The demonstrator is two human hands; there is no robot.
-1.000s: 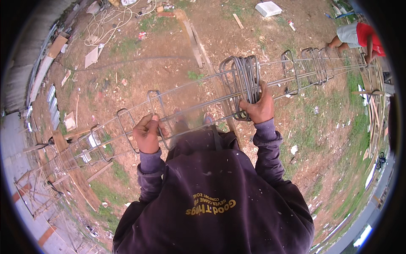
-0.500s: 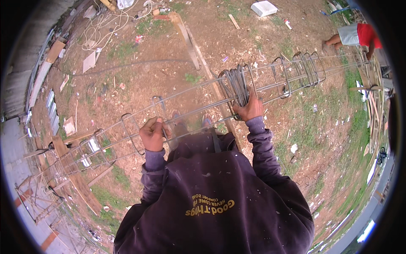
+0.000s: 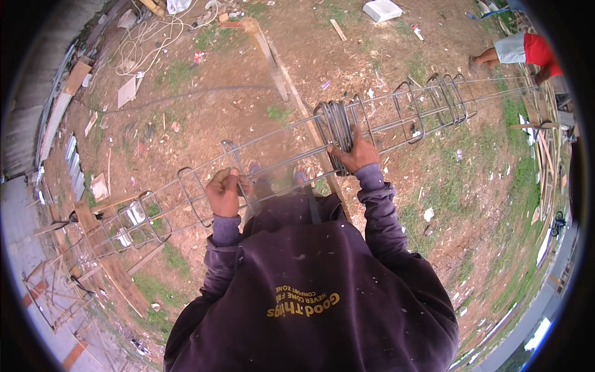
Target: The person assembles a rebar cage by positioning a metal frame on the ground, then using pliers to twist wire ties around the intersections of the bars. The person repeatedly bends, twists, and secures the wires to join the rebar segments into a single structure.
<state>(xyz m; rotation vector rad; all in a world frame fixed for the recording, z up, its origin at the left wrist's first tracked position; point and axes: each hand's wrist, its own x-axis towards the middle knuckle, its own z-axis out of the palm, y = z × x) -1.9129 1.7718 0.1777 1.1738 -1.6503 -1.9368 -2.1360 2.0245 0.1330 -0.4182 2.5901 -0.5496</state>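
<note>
Littered bare earth and grass [image 3: 186,136] spread under everything. Across it, in front of the person, ran the long steel bars [image 3: 288,161], their axis slanting from lower left to upper right, toward a person in red [image 3: 540,49] at the far end. A wooden plank [image 3: 111,260] crossed beneath their left end. The bundle of stirrups [image 3: 333,131] was hung on the bars right of centre, its hoops set crosswise to them; it lay to the right of the left hand [image 3: 224,191] and farther forward, with the right hand [image 3: 361,154] nearer, touching it. The right grip was partly closed, thumb and fingers around the bundle's near side. The left grip was curled tight on a single stirrup [image 3: 227,150] where it met a bar; whether it also held the bar, I could not tell.
</note>
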